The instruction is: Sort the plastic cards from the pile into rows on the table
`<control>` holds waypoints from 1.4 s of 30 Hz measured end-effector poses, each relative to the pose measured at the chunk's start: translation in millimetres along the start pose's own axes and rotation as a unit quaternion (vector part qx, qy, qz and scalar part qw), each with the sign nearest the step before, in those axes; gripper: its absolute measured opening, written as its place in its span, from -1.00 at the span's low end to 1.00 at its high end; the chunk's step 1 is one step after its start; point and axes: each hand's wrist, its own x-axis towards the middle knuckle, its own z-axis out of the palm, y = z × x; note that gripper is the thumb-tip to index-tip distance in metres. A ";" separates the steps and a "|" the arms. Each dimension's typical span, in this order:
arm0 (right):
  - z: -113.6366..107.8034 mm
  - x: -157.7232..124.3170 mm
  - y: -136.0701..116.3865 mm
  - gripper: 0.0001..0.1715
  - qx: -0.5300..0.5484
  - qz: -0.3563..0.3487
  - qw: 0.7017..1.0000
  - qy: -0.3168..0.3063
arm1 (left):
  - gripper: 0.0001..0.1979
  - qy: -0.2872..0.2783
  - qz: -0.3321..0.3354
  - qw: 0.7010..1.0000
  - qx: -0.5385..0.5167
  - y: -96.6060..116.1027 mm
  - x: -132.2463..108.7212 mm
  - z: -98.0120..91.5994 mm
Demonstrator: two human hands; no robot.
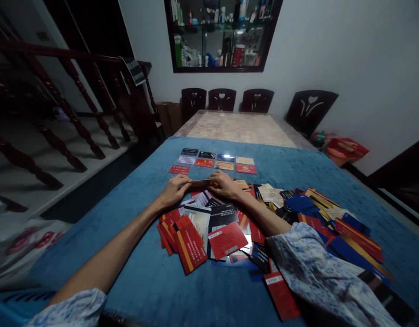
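Note:
Both my hands pinch one card (199, 182), which is tilted so that I see it almost edge-on. My left hand (174, 189) is closed on its left end, and my right hand (224, 184) on its right end. Just beyond them, cards lie in neat rows, among them a black card (207, 155), an orange-red card (204, 162) and a red card (246, 169). A red card (179, 169) lies beyond my left hand. Below my hands is a loose heap of overlapping cards, with a red card (228, 240) and a red-and-yellow card (189, 245) on top.
A blue cloth (134, 245) covers the near part of the table; its far end is bare stone (234, 125). More cards, such as a blue card (302, 204), spread under and past my right arm. Chairs (222, 99) stand behind, and a plastic bag (22, 245) lies at left.

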 end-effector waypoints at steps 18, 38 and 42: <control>1.1 1.2 -6.4 -0.77 0.128 -0.011 0.976 0.177 | -0.80 0.007 0.000 1.000 0.005 9.5 0.2 1.8; -1.4 2.0 -10.8 -0.60 -0.052 -0.088 0.985 0.136 | -0.91 0.078 0.041 0.996 0.014 26.9 -4.5 10.2; -0.9 -0.8 -8.2 -0.63 -0.055 -0.090 0.986 0.126 | -0.92 0.079 0.034 0.996 0.037 18.0 -5.0 5.4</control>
